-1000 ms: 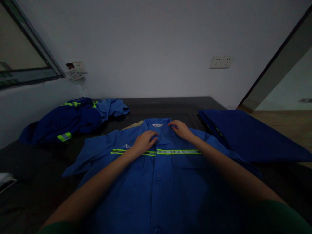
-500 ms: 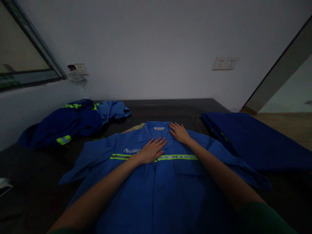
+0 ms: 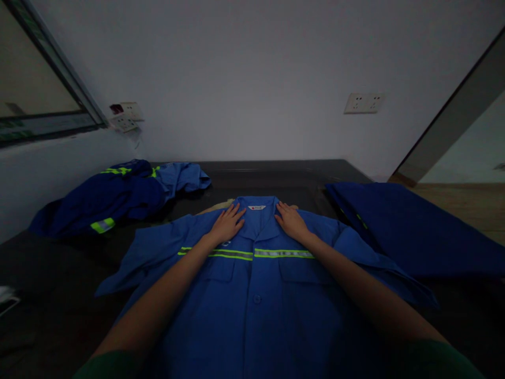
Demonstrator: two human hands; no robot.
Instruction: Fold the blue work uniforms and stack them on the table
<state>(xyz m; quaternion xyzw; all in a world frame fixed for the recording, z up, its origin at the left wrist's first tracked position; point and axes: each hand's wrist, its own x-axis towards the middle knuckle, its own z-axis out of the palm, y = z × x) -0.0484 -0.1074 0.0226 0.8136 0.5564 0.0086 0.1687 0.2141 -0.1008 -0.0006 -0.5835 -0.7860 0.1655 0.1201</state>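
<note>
A blue short-sleeved work shirt point(image 3: 252, 316) lies spread face up on the dark table, its collar at the far end and its sleeves out to both sides. Yellow-green reflective stripes run across its chest, and a white label shows inside the neck. My left hand point(image 3: 228, 223) rests flat on the left side of the collar, fingers stretched out, covering most of the chest lettering. On the collar's right side my right hand point(image 3: 292, 221) lies flat too, fingers extended. Neither hand grips the cloth.
A crumpled heap of dark and light blue clothing point(image 3: 118, 197) lies on the left of the table point(image 3: 268, 179). Folded dark blue garments point(image 3: 410, 226) sit to the right. Behind stands a wall with sockets point(image 3: 363, 103). A white object point(image 3: 8, 300) shows at the left edge.
My left hand has moved from the shirt's middle up and left to the collar, uncovering the centre of the stripe. My right hand has stayed nearly in place, shifting slightly.
</note>
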